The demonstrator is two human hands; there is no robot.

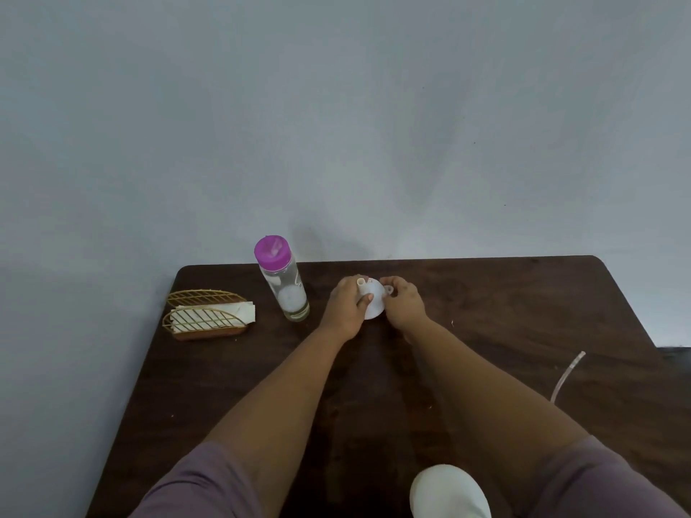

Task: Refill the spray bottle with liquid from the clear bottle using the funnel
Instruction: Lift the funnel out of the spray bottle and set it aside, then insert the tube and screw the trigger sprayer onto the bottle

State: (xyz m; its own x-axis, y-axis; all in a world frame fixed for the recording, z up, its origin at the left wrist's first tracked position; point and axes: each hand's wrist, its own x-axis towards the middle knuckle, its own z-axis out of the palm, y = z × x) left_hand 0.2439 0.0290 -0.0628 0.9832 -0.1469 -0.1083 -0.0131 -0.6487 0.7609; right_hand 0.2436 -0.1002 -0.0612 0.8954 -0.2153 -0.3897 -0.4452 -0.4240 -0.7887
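Note:
A small white funnel (375, 297) lies upside down near the table's back edge, spout pointing up. My left hand (346, 307) grips it by the spout and cone, and my right hand (403, 301) pinches its rim by the small tab. To their left stands the clear bottle (286, 289) with a purple cap, upright and partly filled with liquid. A white rounded body (448, 491) at the near table edge between my arms looks like the spray bottle. A thin clear tube (566, 377) pokes out from behind my right forearm.
A gold wire napkin holder (205, 317) with white napkins sits at the back left of the dark wooden table (523, 312). A grey wall rises directly behind the table.

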